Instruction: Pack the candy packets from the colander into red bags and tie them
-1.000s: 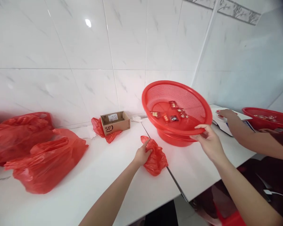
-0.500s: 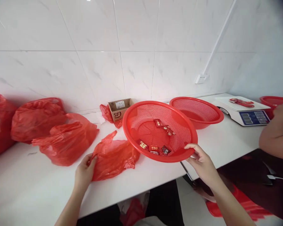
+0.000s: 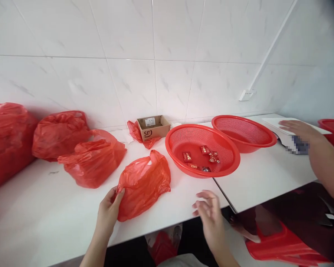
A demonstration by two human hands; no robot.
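My left hand point(image 3: 109, 207) pinches the left side of a red plastic bag point(image 3: 144, 189), which lies spread on the white table point(image 3: 183, 204) and looks nearly flat. Over the table's front edge, to the right of the bag, my right hand point(image 3: 210, 215) hovers with its fingers loosely curled and apart, holding nothing. Beyond it a red plastic basket point(image 3: 175, 157) with a perforated wall stands on the table. Several small red wrapped packets point(image 3: 205, 150) lie on its bottom.
A second red basket point(image 3: 239, 145) stands behind the first. Stuffed red bags point(image 3: 96, 165) line the left side. A small cardboard box point(image 3: 156, 130) sits by the wall. At right, a co-worker's hand point(image 3: 300, 129) is over a white scale point(image 3: 288, 141). A red stool point(image 3: 278, 244) stands below.
My right hand has let go of the basket, which now rests on the table with its packets shifted. My left hand has drawn the bag leftward and spread it. The view has swung left.
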